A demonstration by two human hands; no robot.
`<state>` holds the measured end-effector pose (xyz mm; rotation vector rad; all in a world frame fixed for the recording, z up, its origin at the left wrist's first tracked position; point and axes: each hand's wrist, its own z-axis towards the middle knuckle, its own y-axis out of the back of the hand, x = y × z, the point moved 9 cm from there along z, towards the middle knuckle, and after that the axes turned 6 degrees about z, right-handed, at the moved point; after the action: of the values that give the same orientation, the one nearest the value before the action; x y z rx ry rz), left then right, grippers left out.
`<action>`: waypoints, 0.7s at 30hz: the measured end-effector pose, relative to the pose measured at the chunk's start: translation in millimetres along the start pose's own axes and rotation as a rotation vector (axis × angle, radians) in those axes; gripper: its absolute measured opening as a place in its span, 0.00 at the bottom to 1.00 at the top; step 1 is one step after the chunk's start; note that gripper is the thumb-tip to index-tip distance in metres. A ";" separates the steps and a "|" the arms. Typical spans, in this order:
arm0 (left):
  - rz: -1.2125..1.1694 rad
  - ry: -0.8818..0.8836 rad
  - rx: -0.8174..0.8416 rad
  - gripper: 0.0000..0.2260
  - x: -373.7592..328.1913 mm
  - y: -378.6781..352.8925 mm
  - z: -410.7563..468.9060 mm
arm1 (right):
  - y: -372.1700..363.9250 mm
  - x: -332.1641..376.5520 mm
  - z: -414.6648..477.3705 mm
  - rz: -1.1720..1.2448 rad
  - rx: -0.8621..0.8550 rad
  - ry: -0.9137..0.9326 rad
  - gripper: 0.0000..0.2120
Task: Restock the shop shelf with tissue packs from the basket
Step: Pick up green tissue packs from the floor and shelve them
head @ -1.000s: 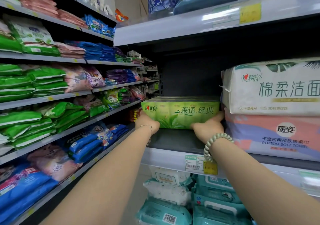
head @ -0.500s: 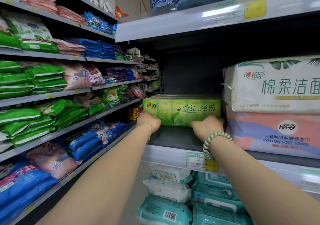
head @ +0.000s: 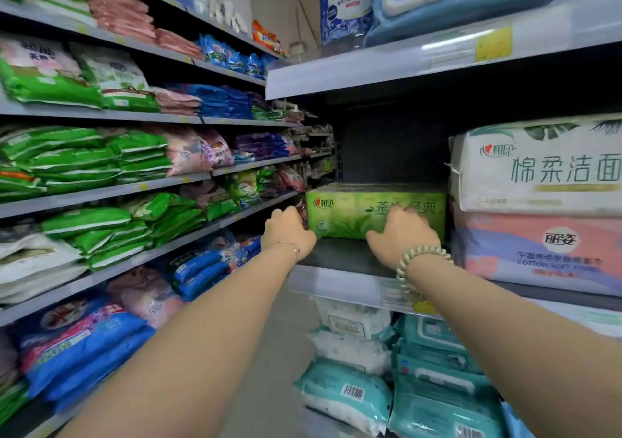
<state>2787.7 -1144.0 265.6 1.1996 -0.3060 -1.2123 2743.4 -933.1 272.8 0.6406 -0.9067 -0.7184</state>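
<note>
Dark shelf holds green tissue pack, back from front lip, right end just beside white pack. My left hand curls round left corner; right hand, fingers flat on front. Open room above.

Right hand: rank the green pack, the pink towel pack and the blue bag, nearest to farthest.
1. Green pack: touched by the right hand.
2. Pink towel pack: beside it, to the right.
3. Blue bag: overhead, one level up.
</note>
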 end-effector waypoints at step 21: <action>0.459 -0.175 0.036 0.13 74.4 88.5 -129.2 | -23.2 143.2 -135.0 -0.084 0.187 0.593 0.16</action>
<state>2960.8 -1147.2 257.3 0.9836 -0.6957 -0.9103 2914.0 -1032.8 258.9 0.9964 -0.3996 -0.4759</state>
